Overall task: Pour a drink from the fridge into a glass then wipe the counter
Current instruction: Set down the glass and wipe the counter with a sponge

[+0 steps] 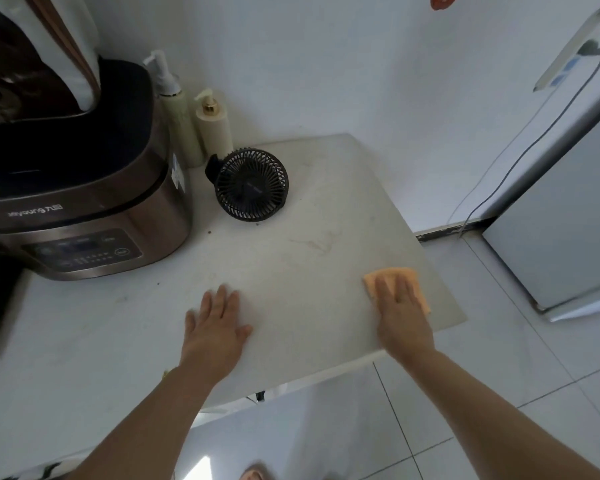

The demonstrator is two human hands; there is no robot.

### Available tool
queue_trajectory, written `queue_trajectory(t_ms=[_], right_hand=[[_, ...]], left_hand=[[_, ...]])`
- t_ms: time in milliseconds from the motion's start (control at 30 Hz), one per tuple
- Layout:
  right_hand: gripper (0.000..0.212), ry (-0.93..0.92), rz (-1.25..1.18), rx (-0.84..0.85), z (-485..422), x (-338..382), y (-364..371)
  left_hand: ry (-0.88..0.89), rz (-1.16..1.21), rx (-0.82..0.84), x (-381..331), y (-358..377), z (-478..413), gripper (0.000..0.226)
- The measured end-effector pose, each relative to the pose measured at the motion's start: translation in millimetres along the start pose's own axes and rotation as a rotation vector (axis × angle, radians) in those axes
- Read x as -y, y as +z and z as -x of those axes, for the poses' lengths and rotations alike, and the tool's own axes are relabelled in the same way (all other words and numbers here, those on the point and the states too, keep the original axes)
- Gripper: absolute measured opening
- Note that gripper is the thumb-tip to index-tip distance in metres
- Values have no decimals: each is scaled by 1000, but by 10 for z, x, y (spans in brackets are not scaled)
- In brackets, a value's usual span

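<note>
An orange cloth (378, 276) lies flat on the pale counter (291, 258) near its right front corner. My right hand (400, 315) presses down on the cloth with fingers spread, covering most of it. My left hand (215, 327) rests flat on the bare counter to the left, palm down, fingers apart, holding nothing. The grey fridge (568, 216) stands at the right with its door closed. No glass or drink shows in view.
A brown rice cooker (84, 202) fills the counter's left side. Two pump bottles (187, 119) stand against the wall behind a small black fan (252, 185). Cables (520, 154) hang down the wall beside the fridge. Tiled floor (465, 393) lies below the counter edge.
</note>
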State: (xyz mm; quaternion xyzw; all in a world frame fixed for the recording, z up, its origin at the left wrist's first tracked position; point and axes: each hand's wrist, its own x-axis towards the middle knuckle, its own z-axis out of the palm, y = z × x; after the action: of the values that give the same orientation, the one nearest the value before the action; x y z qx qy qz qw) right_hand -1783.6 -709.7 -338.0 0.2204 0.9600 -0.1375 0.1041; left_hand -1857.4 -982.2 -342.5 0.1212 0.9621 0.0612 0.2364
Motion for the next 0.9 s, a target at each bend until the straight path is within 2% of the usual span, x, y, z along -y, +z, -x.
queue_trajectory(t_ms=[167, 300, 333, 400, 500, 600, 700, 900], right_hand=[[63, -22, -19, 26, -386, 204, -10], [63, -229, -36, 73, -325, 438, 142], [68, -279, -49, 77, -263, 442, 174], [72, -310, -42, 57, -182, 339, 192], [56, -111, -41, 9, -265, 90, 88], [62, 37, -29, -29, -492, 11, -31], [63, 55, -24, -8, -754, 84, -144], [66, -233, -14, 77, -820, 489, -24]], left_hand=[[2, -16, 18, 12, -3, -12, 65], [7, -15, 12, 30, -2, -19, 65], [6, -14, 10, 32, 0, -17, 65], [9, -16, 5, 30, 3, -14, 65], [14, -24, 10, 25, 2, -16, 65], [13, -21, 13, 28, -5, -24, 65], [14, -22, 11, 27, -6, -27, 66], [7, -20, 3, 26, 0, -26, 65]])
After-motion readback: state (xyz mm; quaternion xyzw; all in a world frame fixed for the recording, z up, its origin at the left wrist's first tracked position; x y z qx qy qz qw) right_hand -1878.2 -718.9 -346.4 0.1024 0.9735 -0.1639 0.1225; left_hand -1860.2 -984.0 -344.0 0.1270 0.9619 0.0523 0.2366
